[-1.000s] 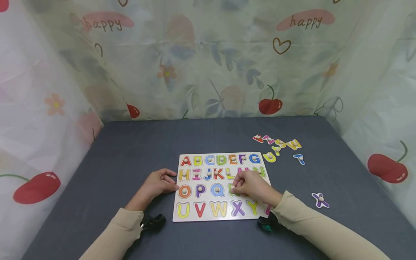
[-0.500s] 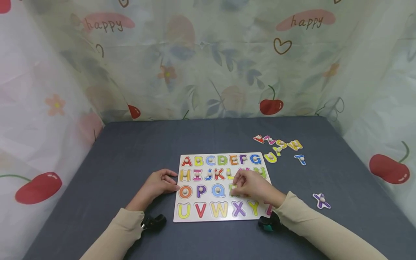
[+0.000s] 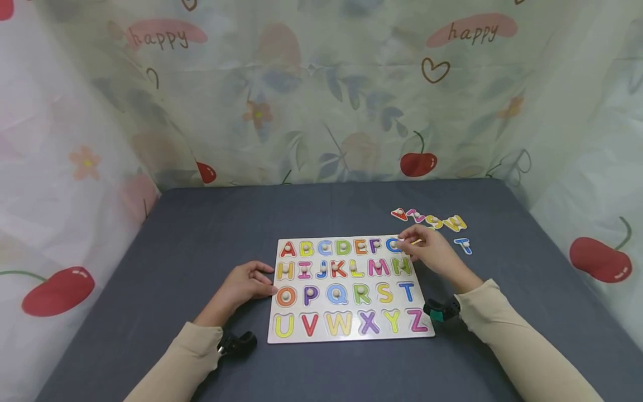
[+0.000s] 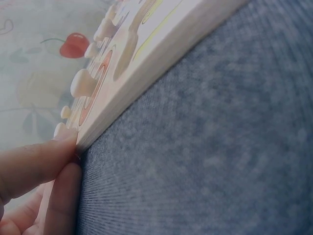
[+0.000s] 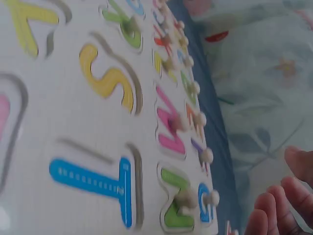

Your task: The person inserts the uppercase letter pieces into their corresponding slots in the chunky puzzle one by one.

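In the head view, a wooden alphabet puzzle board (image 3: 346,339) lies on the table. Its top rows hold knobbed letters; the green R (image 3: 360,293) sits in its recess. The S recess (image 5: 108,78), T recess (image 5: 93,178) and the bottom row hold no pieces. My left hand (image 3: 246,282) grips the board's left edge, thumb on its face. My right hand (image 3: 428,250) hovers over the top right corner near the G (image 3: 393,244), fingers loosely bent and holding nothing. Just past it lie loose letters: a blue T (image 3: 462,245), yellow W (image 3: 454,223) and yellow S (image 3: 434,222).
Further back rest the red V (image 3: 399,214) and pink Z (image 3: 415,215). My right hand covers most of the loose pieces nearest the board. A dark cloth covers the table (image 3: 226,223), and a printed curtain (image 3: 311,111) hangs around it.
My right hand has left the green R and moved up and right to the board's top right corner. The right sleeve now covers the loose purple X. My left hand stays put.
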Demonstrator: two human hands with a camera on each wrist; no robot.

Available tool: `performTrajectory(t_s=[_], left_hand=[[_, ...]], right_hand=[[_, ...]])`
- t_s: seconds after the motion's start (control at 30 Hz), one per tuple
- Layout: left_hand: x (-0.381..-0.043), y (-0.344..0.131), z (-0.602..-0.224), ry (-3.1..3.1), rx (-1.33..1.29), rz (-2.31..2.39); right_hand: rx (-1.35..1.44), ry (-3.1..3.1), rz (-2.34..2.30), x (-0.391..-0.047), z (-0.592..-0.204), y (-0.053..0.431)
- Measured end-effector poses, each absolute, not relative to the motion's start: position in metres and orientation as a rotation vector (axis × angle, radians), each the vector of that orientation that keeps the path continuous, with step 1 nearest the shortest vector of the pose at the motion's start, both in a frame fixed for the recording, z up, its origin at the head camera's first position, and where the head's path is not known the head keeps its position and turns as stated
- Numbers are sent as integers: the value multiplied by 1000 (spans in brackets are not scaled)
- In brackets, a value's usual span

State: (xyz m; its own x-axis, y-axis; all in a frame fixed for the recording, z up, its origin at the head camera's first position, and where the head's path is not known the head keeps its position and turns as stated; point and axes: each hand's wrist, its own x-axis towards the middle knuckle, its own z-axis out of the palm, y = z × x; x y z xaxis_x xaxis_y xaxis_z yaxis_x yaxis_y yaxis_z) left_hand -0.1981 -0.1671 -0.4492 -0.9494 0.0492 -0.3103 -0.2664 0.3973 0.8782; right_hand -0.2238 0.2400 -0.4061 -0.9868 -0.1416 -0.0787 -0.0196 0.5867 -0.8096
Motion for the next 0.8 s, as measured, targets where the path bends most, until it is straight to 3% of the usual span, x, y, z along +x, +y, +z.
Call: performTrajectory(t_s=[0.47,0.8], left_hand=[[-198,-168,-449,2376,-171,1571],[-197,-169,-448,2377,-176,1566]], right_hand=[[221,2843,-1386,-263,-416,299],[278,2777,-1358,-285,-413,322]])
